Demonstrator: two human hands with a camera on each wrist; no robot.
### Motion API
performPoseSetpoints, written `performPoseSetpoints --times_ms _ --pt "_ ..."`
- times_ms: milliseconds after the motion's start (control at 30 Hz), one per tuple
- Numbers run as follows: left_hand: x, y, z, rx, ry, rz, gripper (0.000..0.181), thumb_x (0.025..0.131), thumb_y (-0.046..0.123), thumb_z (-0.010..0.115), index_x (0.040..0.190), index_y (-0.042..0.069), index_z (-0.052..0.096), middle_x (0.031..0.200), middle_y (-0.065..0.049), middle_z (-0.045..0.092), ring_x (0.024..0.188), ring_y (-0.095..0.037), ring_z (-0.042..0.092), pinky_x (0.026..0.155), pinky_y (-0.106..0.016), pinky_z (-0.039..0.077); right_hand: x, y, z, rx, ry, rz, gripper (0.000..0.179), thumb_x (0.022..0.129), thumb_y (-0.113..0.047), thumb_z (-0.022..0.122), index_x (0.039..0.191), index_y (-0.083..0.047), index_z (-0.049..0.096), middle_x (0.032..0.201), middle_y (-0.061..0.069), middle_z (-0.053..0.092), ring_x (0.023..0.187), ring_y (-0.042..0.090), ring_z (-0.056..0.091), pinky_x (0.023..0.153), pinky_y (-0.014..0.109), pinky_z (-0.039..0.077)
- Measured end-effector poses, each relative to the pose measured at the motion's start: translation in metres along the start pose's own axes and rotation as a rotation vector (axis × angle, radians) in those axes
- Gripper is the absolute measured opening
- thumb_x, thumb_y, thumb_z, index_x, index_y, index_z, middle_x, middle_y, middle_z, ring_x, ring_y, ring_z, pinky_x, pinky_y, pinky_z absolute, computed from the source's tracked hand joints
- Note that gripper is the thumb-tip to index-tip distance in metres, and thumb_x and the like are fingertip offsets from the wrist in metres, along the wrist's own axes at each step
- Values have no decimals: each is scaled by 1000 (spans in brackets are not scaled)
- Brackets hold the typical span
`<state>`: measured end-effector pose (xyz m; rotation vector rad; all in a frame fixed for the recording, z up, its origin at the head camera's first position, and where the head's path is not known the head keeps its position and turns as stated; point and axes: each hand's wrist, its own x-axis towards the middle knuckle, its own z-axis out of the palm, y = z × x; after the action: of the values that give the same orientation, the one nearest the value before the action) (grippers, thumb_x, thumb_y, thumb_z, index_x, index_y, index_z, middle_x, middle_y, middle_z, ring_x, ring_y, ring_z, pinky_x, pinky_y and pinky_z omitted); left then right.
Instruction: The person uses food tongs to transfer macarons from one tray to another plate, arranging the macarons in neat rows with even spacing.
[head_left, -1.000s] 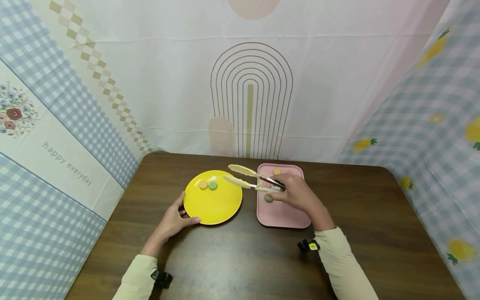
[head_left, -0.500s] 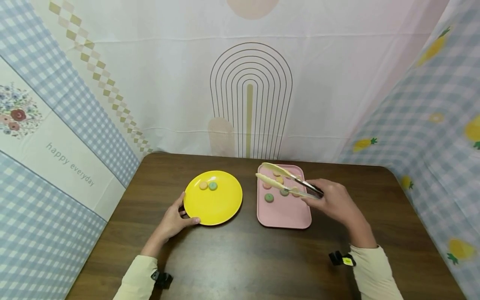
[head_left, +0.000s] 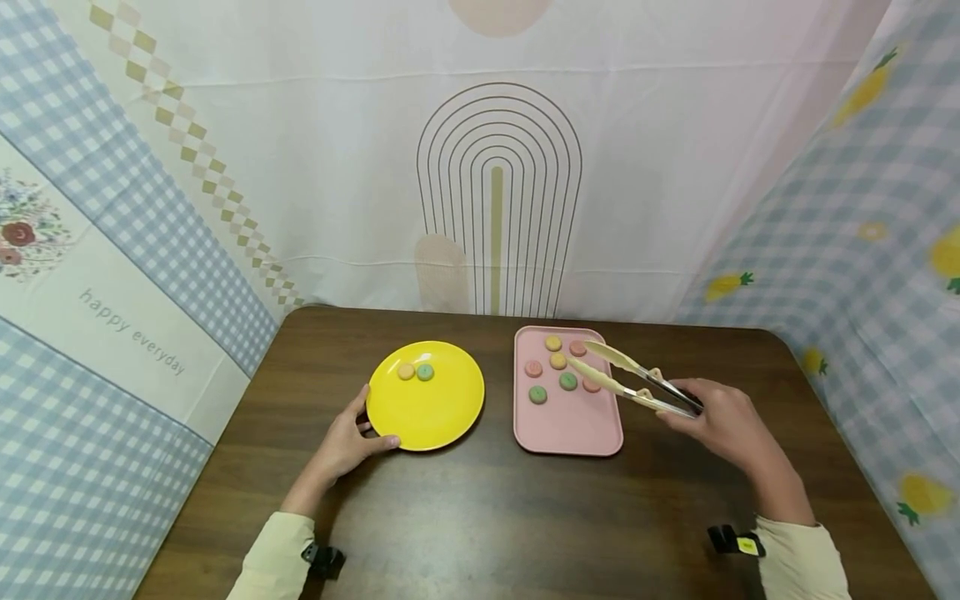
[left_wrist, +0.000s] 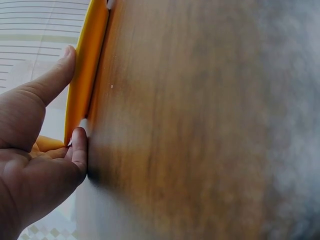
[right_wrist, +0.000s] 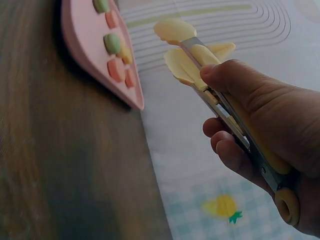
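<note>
My left hand (head_left: 348, 437) grips the near left rim of a round yellow plate (head_left: 427, 421), thumb on the rim and fingers at its edge, as the left wrist view (left_wrist: 42, 145) shows. A peach disc (head_left: 406, 372) and a green disc (head_left: 425, 372), both small and cookie-like, lie side by side on the plate. In my right hand (head_left: 723, 421) are serving tongs (head_left: 598, 377) with cream tips and metal arms. The tips stand apart above the right part of the pink tray (head_left: 570, 433), and nothing shows between them in the right wrist view.
Several pink, yellow and green discs, such as a green one (head_left: 537, 395), lie in the back half of the tray. The tray stands right of the plate on a dark wooden table (head_left: 465, 517). A white patterned cloth (head_left: 337, 167) hangs behind.
My right hand has carried the tongs rightward, from near the plate's right edge to over the tray's right side. The left hand, plate and its two discs stay put.
</note>
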<state>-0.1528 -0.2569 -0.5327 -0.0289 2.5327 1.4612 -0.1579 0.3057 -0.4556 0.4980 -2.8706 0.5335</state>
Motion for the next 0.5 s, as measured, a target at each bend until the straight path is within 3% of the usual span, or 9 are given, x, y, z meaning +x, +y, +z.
performPoseSetpoints --times_ms 500 --pt "0 -2 -1 -1 -4 12 117 84 29 87 163 -1 5 161 -29 29 138 -41 48 108 -47 49 -12 17 4 -33 -72 19 51 79 -29 89 113 4 72 96 16 74 71 19 62 62 45 52"
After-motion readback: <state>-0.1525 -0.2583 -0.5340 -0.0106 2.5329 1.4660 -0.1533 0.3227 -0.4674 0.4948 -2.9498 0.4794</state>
